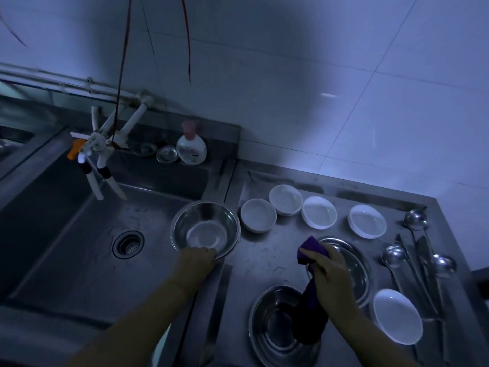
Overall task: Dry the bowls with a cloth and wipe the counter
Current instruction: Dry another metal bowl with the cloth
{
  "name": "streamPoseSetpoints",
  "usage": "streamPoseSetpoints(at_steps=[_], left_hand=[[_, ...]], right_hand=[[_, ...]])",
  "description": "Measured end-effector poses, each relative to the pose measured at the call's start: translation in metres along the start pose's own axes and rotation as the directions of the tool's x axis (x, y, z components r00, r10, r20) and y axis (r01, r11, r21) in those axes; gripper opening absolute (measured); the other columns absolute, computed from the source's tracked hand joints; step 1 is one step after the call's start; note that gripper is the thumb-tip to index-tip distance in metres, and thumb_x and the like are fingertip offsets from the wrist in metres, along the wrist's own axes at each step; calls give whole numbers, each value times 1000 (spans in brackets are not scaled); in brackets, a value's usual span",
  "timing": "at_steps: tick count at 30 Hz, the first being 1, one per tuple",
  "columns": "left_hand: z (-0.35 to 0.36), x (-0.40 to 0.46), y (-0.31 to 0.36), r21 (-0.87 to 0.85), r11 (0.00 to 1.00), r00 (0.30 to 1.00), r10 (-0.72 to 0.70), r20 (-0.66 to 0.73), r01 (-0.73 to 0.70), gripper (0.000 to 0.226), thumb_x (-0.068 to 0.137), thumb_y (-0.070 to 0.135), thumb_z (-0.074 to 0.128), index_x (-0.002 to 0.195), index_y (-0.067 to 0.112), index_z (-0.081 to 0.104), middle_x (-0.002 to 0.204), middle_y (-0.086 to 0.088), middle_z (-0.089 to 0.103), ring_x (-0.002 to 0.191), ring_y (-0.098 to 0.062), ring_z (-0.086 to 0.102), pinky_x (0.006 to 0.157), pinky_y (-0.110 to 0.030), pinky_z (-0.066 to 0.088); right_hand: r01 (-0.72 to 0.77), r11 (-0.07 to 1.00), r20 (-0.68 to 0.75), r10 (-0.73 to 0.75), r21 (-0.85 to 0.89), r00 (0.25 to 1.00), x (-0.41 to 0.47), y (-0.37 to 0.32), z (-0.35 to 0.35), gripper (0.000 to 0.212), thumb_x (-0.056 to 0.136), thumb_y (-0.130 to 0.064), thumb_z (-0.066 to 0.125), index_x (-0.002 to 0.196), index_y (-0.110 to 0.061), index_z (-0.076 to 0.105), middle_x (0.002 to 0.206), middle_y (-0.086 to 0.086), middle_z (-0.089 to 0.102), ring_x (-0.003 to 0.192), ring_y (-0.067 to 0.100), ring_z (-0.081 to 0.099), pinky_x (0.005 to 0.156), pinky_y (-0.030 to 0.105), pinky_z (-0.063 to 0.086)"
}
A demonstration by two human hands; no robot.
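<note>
My left hand [197, 260] grips the near rim of a steel bowl [205, 229], held over the right edge of the sink. My right hand [329, 271] is shut on a purple cloth [312, 250], whose dark tail hangs down over a second steel bowl [275, 321] on the steel counter [267, 258]. A flat steel dish [352, 266] lies partly hidden behind my right hand. Several white bowls stand along the back of the counter, among them one at the left [258, 215] and one at the right [367, 221]. Another white bowl [397, 315] sits at the front right.
The deep sink [79, 234] with its drain [128, 244] fills the left. Taps [100, 154] hang over it, and a soap bottle [191, 145] and small steel dishes stand on the back ledge. Ladles and utensils [420, 255] lie at the counter's right edge. A tiled wall rises behind.
</note>
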State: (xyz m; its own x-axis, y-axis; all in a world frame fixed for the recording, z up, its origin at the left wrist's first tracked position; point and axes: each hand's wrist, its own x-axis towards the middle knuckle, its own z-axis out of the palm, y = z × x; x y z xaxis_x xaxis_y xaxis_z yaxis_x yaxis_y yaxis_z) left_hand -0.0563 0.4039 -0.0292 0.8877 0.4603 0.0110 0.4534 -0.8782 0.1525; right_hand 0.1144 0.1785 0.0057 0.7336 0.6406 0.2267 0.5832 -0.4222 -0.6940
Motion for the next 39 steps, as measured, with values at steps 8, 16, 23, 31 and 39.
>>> streamPoseSetpoints(at_steps=[8,16,23,31,39], left_hand=[[7,4,-7,31,999,999,18,-27,-17,49,27,46,94,37,18,56,32,4,49,24,-13,46,30,-11,29],[3,-1,-4,0,1000,998,-2,-60,2,34,55,30,90,59,8,65,52,-8,64,45,-24,61,45,-27,50],[4,-23,45,-125,980,973,129,-192,-155,24,61,20,85,78,15,69,73,1,67,62,-17,64,54,-22,47],[77,-69,109,-393,753,799,-285,529,528,30,87,44,56,80,15,48,85,1,56,79,-13,54,63,-23,37],[89,-82,142,-553,428,695,-342,633,715,23,92,19,55,81,1,64,90,-14,65,89,-22,61,73,-24,43]], right_hand=[[-51,999,8,51,-2,999,-1,3,-1,48,76,31,49,102,-2,71,109,13,55,96,35,55,80,30,45],[-54,998,33,54,-23,998,-3,5,-5,42,81,24,51,105,-4,71,113,16,57,100,32,54,81,32,47],[-23,1000,-41,24,18,999,-4,8,-16,44,77,27,52,102,-4,71,106,15,58,95,29,55,82,18,44],[-43,998,-24,44,43,999,-21,29,-45,42,80,25,48,104,-2,71,106,12,58,90,32,60,83,24,49],[-97,993,52,93,73,994,-53,54,-67,47,85,21,45,114,-9,67,116,5,50,101,28,56,91,36,48]])
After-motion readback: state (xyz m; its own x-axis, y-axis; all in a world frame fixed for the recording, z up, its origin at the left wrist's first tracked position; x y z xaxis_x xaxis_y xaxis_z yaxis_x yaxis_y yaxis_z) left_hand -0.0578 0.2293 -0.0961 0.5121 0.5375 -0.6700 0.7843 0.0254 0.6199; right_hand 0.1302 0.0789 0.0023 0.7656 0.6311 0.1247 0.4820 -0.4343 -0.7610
